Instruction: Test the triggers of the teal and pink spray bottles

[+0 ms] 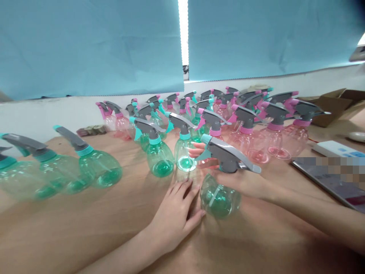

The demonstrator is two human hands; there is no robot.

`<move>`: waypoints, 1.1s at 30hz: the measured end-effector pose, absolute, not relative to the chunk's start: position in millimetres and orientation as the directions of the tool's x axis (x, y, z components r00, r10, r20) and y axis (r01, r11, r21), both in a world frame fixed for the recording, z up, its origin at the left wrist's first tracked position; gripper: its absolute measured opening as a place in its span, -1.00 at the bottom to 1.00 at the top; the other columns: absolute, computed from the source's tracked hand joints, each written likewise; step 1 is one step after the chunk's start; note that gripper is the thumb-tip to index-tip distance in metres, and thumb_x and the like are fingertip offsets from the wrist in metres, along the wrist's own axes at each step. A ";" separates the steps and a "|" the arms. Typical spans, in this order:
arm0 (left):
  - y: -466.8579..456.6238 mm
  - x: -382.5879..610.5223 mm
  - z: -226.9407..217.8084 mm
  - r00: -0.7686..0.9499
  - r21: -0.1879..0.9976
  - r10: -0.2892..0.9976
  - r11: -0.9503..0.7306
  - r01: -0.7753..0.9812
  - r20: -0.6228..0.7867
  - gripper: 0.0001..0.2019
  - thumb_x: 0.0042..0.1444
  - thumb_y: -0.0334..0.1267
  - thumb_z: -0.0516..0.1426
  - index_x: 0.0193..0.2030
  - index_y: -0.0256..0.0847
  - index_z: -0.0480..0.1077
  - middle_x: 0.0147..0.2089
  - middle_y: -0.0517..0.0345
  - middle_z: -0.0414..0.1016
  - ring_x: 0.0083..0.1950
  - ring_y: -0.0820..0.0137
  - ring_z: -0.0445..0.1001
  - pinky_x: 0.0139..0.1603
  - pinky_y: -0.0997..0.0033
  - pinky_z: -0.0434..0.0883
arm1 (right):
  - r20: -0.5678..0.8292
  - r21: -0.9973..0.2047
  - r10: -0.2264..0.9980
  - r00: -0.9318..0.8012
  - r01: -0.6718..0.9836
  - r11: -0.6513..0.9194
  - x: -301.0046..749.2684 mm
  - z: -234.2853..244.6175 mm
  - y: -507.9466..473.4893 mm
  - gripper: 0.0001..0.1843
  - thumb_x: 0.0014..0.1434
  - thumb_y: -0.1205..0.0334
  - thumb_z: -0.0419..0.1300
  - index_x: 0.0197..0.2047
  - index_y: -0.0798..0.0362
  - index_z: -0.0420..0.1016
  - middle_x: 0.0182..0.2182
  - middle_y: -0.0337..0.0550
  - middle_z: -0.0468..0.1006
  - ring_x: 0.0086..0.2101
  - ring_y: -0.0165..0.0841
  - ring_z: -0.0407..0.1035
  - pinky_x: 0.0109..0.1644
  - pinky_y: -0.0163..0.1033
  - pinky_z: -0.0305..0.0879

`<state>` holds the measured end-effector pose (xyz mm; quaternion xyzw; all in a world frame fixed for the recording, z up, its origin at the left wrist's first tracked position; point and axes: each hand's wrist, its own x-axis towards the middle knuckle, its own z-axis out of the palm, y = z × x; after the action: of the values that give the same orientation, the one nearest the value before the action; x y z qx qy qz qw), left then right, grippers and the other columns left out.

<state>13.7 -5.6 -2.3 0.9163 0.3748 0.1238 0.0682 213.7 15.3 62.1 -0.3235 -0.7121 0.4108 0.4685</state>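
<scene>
Loosely spread, the left hand (178,215) rests on the table (108,232), holding nothing. Just right, a green spray bottle (219,203) has its long axis near upright, nozzle pointing left and away. Behind it, the right hand (235,180) has fingers extended, grip hidden; a slip could topple bottles beyond (161,158).

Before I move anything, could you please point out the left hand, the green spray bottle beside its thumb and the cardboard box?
Left hand (172,214): head view, back of the hand.
Green spray bottle (219,202): head view, lower body.
Cardboard box (336,108): head view, brown side.
</scene>
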 end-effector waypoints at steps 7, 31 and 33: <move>-4.3 13.5 -2.8 0.688 0.223 0.702 -0.711 0.667 0.185 -0.58 0.22 -0.11 0.14 0.16 -0.26 0.30 0.27 -0.18 0.24 0.27 0.02 0.22 0.22 -0.09 0.21 | 0.482 -0.828 0.778 -0.402 0.083 0.555 216.6 54.6 19.7 -0.41 0.08 0.43 0.16 0.18 -0.14 0.34 0.12 -0.19 0.45 0.03 -0.23 0.43 0.04 -0.09 0.47; -6.3 13.6 -1.4 0.683 0.230 0.704 -0.710 0.666 0.194 -0.58 0.22 -0.11 0.14 0.15 -0.25 0.30 0.26 -0.17 0.26 0.27 0.00 0.21 0.22 -0.11 0.22 | 0.432 -0.842 0.807 -0.402 0.140 0.520 217.0 55.2 17.7 -0.43 0.09 0.41 0.16 0.17 -0.14 0.33 0.05 -0.20 0.50 -0.32 -0.38 0.52 -0.20 -0.21 0.52; -6.2 13.9 -0.5 0.684 0.230 0.704 -0.709 0.666 0.189 -0.59 0.22 -0.11 0.13 0.16 -0.24 0.29 0.27 -0.17 0.26 0.28 0.00 0.21 0.21 -0.12 0.21 | 0.427 -0.849 0.813 -0.396 0.134 0.511 216.9 55.7 17.8 -0.41 0.07 0.43 0.16 0.17 -0.14 0.33 0.05 -0.20 0.50 -0.34 -0.39 0.52 -0.19 -0.21 0.51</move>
<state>13.9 -6.2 -0.5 0.9149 0.3746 0.1326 0.0715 216.9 17.8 55.7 -0.3178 -0.7447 0.3788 0.4483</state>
